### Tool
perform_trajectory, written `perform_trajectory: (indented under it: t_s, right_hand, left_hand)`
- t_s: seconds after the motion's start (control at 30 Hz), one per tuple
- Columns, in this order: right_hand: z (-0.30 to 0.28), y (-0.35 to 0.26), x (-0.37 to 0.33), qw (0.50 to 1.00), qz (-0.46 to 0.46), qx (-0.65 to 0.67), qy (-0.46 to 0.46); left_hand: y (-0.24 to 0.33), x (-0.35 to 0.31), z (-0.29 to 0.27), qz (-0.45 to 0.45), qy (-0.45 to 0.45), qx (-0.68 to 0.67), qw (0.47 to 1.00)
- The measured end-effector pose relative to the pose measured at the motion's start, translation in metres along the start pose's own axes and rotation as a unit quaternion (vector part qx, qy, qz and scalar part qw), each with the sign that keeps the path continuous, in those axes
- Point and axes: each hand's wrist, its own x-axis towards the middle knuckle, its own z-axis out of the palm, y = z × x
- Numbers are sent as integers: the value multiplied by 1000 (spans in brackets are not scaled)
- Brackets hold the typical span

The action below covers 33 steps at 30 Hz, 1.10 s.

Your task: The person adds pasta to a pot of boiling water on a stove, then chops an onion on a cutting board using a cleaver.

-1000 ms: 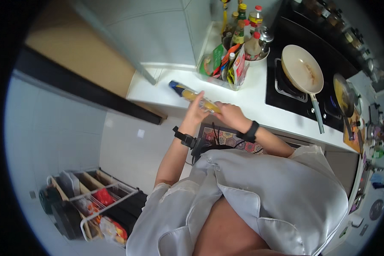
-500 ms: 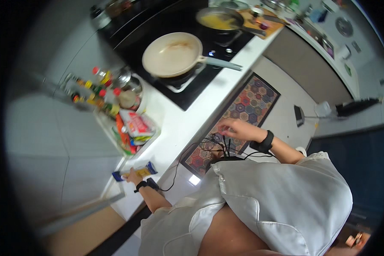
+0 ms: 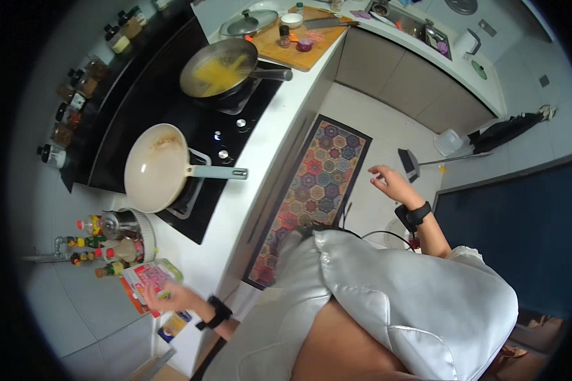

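My left hand (image 3: pixel 171 297), a little blurred, is over a bin of packets (image 3: pixel 154 277) at the counter's near left corner. Its fingers look apart, and I see nothing held. Just below it, on the white counter, lies a blue and yellow packet (image 3: pixel 173 326), out of my grasp. My right hand (image 3: pixel 393 184) hangs in the air over the floor, fingers loosely spread, with nothing in it. On the black hob a cream frying pan (image 3: pixel 152 168) with a pale blue handle stands on the nearer burner. Behind it a steel pan (image 3: pixel 203 57) contains yellow strands like spaghetti (image 3: pixel 221 75).
Bottles and a steel pot (image 3: pixel 117 223) crowd a round white rack (image 3: pixel 147 235) left of the hob. A cutting board (image 3: pixel 311 51) bears a knife (image 3: pixel 330 23), bowl and onion. A patterned mat (image 3: pixel 314 190) covers part of the floor; a broom (image 3: pixel 410 165) stands beyond.
My left hand has let go of the blue and yellow packet and lifted off it. My right hand has moved outward to the right. The view has turned, showing more of the hob.
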Motion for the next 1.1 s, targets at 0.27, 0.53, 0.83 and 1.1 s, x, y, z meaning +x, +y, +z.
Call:
perform_trajectory:
  t_s: [0.27,0.53,0.83,1.1]
  right_hand:
    - [-74,54,137,994,-60,85,15]
    - [-141,117,256,995,-57,52,57]
    - [-209,240,401,950,39,301,64]
    - [-203,331,609,988,-119,21,100]
  left_hand:
    - [302,-15,144,159,-310,-556,755]
    - [433,-64,348,-35,-468,-573,672]
    - [520,-114,551,-121,-417,-293,852]
    - [526,-101,632,-87,-538,-243,802]
